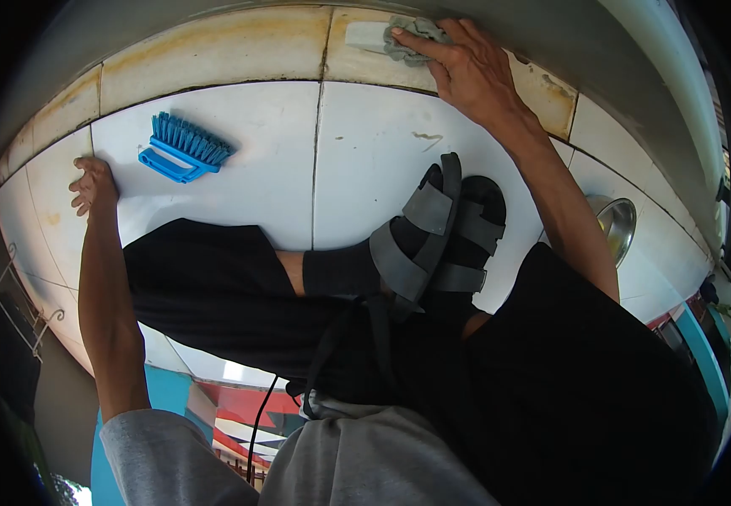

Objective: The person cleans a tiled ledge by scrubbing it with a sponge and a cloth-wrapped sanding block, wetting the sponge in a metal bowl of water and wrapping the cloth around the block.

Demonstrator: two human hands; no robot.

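Note:
My right hand [475, 74] presses a crumpled grey cloth [412, 42] against the yellow-brown stained skirting tile [298, 46] at the top of the view. Beside the cloth, the tile shows a paler, whitish patch. My left hand [95, 183] rests at the left on the white floor tiles [239, 181], fingers apart and holding nothing. To the right of that hand lies a blue scrubbing brush [184, 148], bristles pointing up and away from me. The nearest thing to it is the left hand, and the two are not touching.
My crossed legs and black sandals [433, 228] take up the middle. A metal bowl [616, 228] stands beside my right forearm, its contents mostly hidden. A grey wall [551, 29] rises behind the skirting tiles. A thin metal rack [32, 312] is at the far left.

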